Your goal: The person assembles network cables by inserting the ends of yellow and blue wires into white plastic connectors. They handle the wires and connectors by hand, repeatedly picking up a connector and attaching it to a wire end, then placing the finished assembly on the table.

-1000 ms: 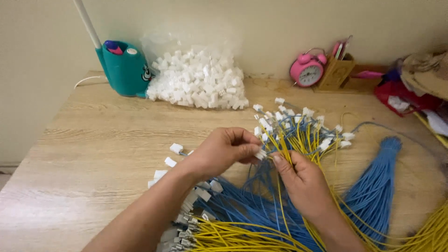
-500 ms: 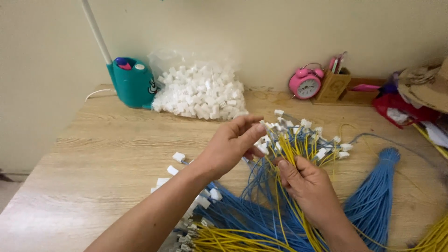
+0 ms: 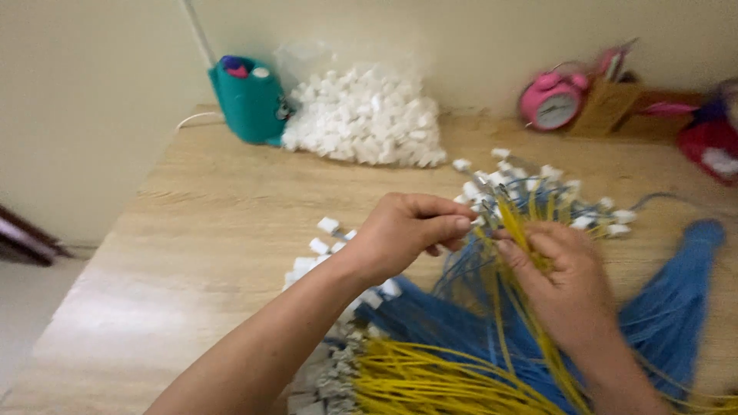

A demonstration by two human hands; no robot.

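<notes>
Yellow wires (image 3: 513, 223) with white connector ends are pinched between both hands over the middle of the wooden worktop (image 3: 192, 230). The left hand (image 3: 403, 234) has its fingers curled shut, thumb and forefinger nipping the wire tips. Just right of it, the right hand (image 3: 561, 277) is closed around the yellow strands lower down. Under and around the hands lies a spread of blue wires (image 3: 669, 307), with more yellow ones bunched at the near edge. A few loose white connectors (image 3: 329, 225) sit just left of the left hand. At the far side stand a clear bag of white connectors (image 3: 369, 115), a teal container (image 3: 247, 100) to its left and a pink alarm clock (image 3: 550, 101) to its right.
</notes>
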